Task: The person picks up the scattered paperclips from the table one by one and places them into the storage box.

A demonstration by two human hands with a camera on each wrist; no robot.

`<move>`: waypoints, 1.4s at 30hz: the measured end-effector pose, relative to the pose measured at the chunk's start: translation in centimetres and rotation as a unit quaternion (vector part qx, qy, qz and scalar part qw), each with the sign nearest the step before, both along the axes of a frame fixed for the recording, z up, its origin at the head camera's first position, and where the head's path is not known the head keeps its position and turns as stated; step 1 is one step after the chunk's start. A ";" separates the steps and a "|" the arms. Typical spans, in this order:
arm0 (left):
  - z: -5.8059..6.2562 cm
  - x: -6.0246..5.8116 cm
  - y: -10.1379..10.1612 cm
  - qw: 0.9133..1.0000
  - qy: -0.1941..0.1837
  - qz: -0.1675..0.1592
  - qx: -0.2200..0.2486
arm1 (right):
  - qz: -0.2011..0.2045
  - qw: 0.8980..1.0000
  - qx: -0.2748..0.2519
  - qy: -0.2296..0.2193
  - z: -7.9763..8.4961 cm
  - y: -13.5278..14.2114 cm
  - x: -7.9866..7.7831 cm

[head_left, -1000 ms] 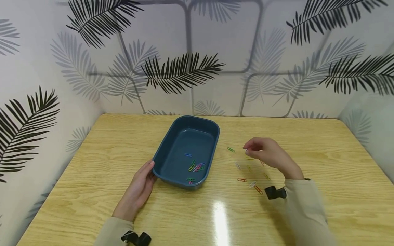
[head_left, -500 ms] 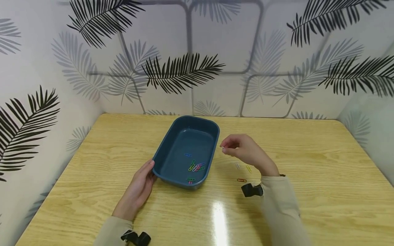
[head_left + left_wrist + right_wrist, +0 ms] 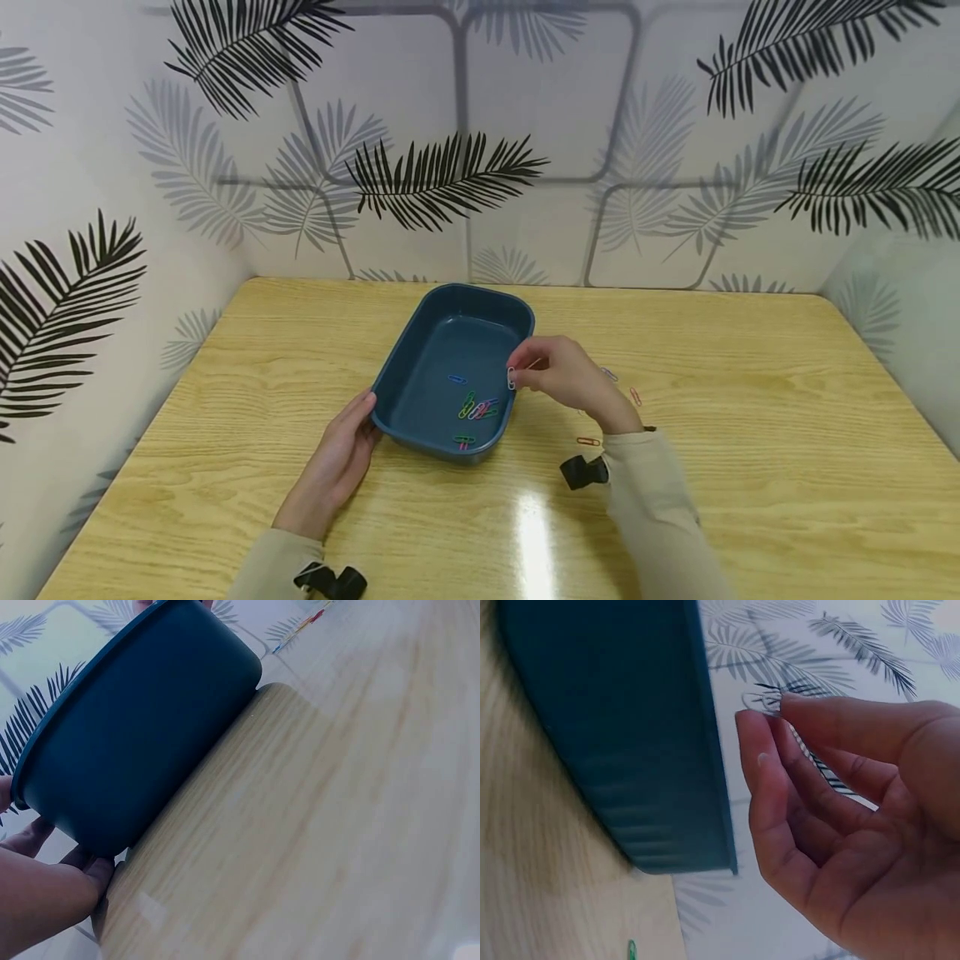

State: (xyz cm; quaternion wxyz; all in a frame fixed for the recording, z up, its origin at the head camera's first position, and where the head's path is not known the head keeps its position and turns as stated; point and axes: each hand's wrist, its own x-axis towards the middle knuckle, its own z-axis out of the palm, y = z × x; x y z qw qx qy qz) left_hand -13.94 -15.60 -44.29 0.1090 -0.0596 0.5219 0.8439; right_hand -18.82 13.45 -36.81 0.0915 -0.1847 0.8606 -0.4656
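A dark blue plastic tray (image 3: pixel 450 337) stands on the table, with several coloured paper clips (image 3: pixel 467 409) lying inside, mostly in its near right part. My left hand (image 3: pixel 341 454) grips the tray's near left corner; in the left wrist view, fingers (image 3: pixel 94 870) reach under the base. At the tray's right rim, my right hand (image 3: pixel 558 375) pinches a white paper clip (image 3: pixel 512 379) between thumb and fingertips. The right wrist view shows this clip's looped wire (image 3: pixel 759 700) sticking out beyond the fingertips, level with the rim.
Loose paper clips lie on the wooden table (image 3: pixel 750 400) right of the tray, among them a red clip (image 3: pixel 588 441) and a pink clip (image 3: pixel 636 396). My right hand and forearm hide others. A leaf-patterned wall (image 3: pixel 540 225) borders the table's back.
My right hand has moved left from among the loose clips to the tray's right rim, carrying the white paper clip. The left hand and the tray have stayed put.
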 end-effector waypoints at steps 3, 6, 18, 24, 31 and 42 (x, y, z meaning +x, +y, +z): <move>0.0 0.0 0.0 1.000 -0.001 0.004 0.002 | 0.000 1.000 -0.001 0.011 -0.4 -0.8 0.0; -0.1 -0.1 0.0 1.000 -0.002 0.005 0.002 | 0.003 1.000 -0.004 0.022 -0.6 -1.6 0.2; -0.1 -0.1 -0.1 1.000 0.003 0.000 0.005 | 0.008 0.999 0.000 0.038 -0.7 -2.7 0.7; -0.1 0.1 -0.1 1.000 0.011 -0.011 0.001 | 0.013 0.999 0.006 0.038 -0.8 -2.7 0.8; 0.0 0.0 -0.1 1.000 0.005 -0.012 -0.007 | 0.025 0.999 0.001 0.043 -0.8 -2.6 0.7; 0.0 0.1 0.0 1.000 0.005 -0.007 -0.007 | 0.020 0.999 0.005 0.039 -0.7 -2.6 0.6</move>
